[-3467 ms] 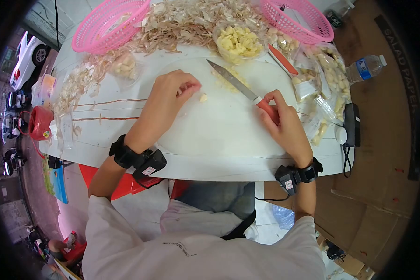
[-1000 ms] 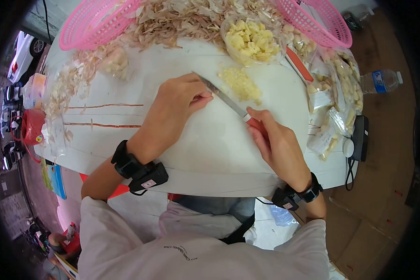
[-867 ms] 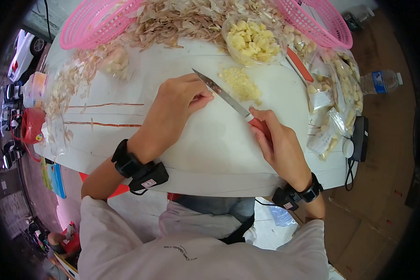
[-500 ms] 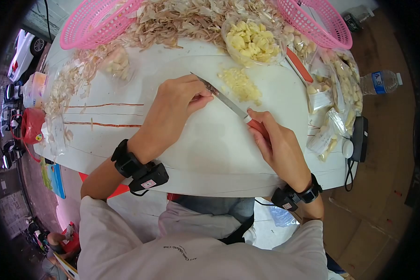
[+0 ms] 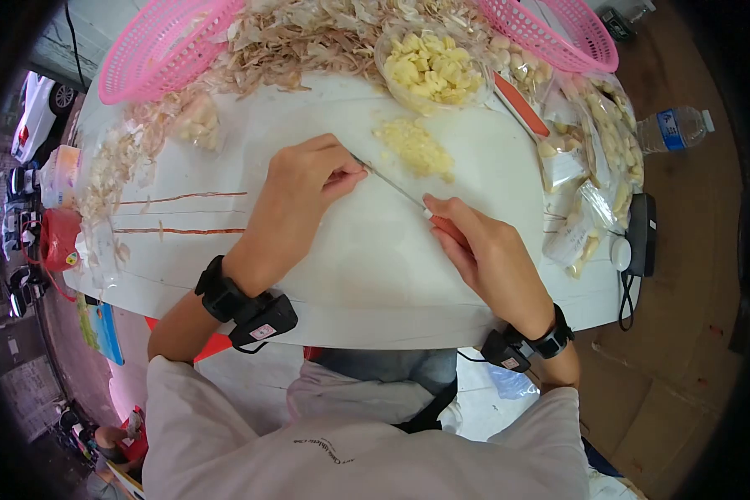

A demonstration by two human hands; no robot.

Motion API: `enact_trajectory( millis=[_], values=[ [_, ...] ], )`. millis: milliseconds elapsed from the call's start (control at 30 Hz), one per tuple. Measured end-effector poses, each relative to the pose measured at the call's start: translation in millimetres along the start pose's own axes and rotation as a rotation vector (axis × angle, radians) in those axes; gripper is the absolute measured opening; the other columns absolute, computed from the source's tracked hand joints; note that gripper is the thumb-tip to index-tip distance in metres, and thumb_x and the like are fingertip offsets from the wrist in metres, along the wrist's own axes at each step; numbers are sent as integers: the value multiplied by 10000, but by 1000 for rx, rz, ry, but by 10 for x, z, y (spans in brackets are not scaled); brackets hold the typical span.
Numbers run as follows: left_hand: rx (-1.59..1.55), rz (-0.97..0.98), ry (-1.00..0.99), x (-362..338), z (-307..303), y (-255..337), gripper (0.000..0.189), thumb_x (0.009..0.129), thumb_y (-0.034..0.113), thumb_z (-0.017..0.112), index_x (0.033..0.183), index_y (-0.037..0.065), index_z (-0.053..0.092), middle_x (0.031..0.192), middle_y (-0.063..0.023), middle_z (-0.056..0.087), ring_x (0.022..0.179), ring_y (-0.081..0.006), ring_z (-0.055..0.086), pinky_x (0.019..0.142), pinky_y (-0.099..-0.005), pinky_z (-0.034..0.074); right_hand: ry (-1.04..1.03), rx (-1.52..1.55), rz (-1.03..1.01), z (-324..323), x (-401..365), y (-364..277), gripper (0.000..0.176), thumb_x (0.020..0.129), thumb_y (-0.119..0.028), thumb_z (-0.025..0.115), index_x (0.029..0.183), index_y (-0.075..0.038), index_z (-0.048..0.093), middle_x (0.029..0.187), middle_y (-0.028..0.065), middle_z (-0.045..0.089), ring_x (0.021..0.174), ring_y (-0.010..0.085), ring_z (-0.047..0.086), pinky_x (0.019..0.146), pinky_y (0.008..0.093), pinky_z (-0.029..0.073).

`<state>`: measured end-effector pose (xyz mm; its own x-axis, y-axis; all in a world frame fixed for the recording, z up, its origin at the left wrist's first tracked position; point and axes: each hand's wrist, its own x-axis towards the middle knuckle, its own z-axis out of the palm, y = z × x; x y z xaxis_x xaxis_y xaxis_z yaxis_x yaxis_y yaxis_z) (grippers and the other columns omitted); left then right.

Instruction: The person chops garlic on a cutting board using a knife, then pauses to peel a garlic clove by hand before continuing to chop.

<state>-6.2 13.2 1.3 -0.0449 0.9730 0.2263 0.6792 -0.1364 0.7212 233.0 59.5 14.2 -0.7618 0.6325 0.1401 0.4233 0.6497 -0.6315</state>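
One knife (image 5: pixel 450 228), handle gripped in right hand (image 5: pixel 502 262); blade reaches left hand (image 5: pixel 296 187), its fingertips pinched, contents unclear. Possible nick if blade slips toward them; chopped garlic (image 5: pixel 417 148) lies ahead of right-hand grip.

Pink baskets (image 5: pixel 550 37), orange-red knife handle (image 5: pixel 450 227), white table (image 5: pixel 375 321).

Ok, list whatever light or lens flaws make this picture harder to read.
Head view: wide-angle distortion seems to bow the table's near edge, and the corners go black; head view: glare whitens the small plastic bag at right; head view: the knife blade shows only as a thin line.
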Motion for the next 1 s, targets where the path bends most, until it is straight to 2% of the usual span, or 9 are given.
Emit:
enact_trajectory(
  millis=[500, 1000],
  values=[
    [-31, -43, 9, 4, 2, 15, 68, 801, -16, 712, 849, -51, 679, 819, -108, 667, 727, -196, 656, 668, -285, 554, 24, 46, 8, -2, -14, 22, 278, 928, -95, 601, 1197, -50, 546, 939, 157, 669, 797, 338, 663, 642, 409, 522],
    [12, 7, 23, -5, -12, -6, 80, 806, -12, 712, 829, -64, 655, 808, -119, 661, 716, -202, 659, 656, -288, 546, 21, 70, 22, -6, -13, 17, 271, 925, -94, 613, 1185, -44, 554, 932, 154, 686, 825, 328, 675, 673, 397, 534]
  ],
)
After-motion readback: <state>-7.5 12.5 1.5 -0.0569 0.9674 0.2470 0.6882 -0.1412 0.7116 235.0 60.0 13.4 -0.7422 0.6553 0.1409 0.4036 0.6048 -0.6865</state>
